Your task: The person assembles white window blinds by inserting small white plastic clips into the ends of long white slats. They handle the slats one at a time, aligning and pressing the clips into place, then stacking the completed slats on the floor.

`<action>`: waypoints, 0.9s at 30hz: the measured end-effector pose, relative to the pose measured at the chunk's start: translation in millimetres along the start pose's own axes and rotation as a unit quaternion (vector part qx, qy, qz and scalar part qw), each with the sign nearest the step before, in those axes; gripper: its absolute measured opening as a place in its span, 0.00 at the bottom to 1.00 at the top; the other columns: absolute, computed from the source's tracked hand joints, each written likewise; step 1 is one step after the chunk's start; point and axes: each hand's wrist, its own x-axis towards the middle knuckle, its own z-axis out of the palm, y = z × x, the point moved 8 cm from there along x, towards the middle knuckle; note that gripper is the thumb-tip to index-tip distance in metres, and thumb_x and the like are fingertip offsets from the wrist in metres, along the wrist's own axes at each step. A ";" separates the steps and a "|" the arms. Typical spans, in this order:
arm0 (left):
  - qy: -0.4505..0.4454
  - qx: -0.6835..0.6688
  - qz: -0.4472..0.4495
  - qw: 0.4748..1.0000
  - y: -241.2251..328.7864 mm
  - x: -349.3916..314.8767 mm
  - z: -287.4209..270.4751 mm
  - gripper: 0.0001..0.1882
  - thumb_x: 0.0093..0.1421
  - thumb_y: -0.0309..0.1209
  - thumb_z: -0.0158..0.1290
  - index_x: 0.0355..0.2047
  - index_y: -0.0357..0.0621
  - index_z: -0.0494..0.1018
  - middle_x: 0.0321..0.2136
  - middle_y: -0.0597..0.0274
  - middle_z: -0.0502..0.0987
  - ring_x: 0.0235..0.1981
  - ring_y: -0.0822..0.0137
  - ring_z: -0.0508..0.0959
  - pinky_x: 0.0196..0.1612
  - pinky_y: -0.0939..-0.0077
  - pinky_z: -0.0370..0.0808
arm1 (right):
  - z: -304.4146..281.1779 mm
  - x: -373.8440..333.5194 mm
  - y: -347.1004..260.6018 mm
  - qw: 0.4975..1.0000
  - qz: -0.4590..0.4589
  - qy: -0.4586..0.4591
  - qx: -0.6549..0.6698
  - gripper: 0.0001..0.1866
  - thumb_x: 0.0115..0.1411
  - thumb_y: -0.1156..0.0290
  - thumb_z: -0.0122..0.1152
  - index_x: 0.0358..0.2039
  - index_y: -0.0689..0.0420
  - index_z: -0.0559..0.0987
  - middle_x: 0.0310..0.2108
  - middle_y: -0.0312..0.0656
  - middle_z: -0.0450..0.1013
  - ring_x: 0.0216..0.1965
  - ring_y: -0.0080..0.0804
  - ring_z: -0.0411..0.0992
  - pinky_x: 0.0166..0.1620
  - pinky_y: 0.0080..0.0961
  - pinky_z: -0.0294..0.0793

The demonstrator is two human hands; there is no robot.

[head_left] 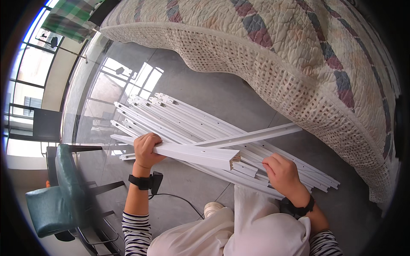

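1. The white rail is grasped by the left hand, the fingers being wrapped over its upper side, left of its middle.
2. A thin cord is pinched between the thumb and fingertips of the right hand; it is stretched from near the rail's right end.
3. The rail is held over the pile, in front of the knees; whether the pile is touched by its left end cannot be told.
4. At the rail's open right end, something tan is enclosed by the white walls; what it is cannot be made out.
5. A black band is worn on each wrist, and a dark box is fixed to the left band. A black cable is seen beside the left forearm.
6. The pile is made up of long white rails laid side by side on the grey floor, and is crossed at a slant by a loose rail.
7. Pale trousers and a light shoe are seen below.
8. At the right and top, a patterned quilt is draped, its openwork border hanging toward the floor.
9. At the left, a green chair is placed near the windows, whose light is reflected in the floor.
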 end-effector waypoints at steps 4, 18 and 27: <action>-0.019 -0.008 0.018 1.000 6.2 5.4 22.5 0.18 0.32 0.25 0.65 0.23 0.42 0.68 0.18 0.59 0.73 0.18 0.59 0.75 0.22 0.74 0.70 | 4.3 -1.9 7.8 0.999 0.009 0.025 0.024 0.04 0.56 0.78 0.62 0.32 0.56 0.77 0.28 0.41 0.72 0.28 0.44 0.74 0.30 0.35 0.74; -0.064 -0.006 -0.026 0.998 10.8 -28.9 62.1 0.18 0.33 0.24 0.64 0.24 0.43 0.67 0.19 0.59 0.72 0.19 0.57 0.74 0.23 0.71 0.68 | 25.3 -0.8 38.0 1.000 0.022 -0.007 0.020 0.05 0.56 0.78 0.61 0.34 0.58 0.77 0.34 0.42 0.74 0.34 0.44 0.73 0.37 0.37 0.74; -0.062 -0.009 -0.037 0.997 13.1 -33.8 73.5 0.18 0.33 0.25 0.65 0.23 0.43 0.67 0.19 0.60 0.71 0.19 0.57 0.72 0.22 0.70 0.67 | 3.3 14.6 -21.1 0.991 -0.078 0.039 0.098 0.10 0.50 0.81 0.64 0.31 0.58 0.73 0.30 0.44 0.70 0.31 0.44 0.71 0.35 0.35 0.70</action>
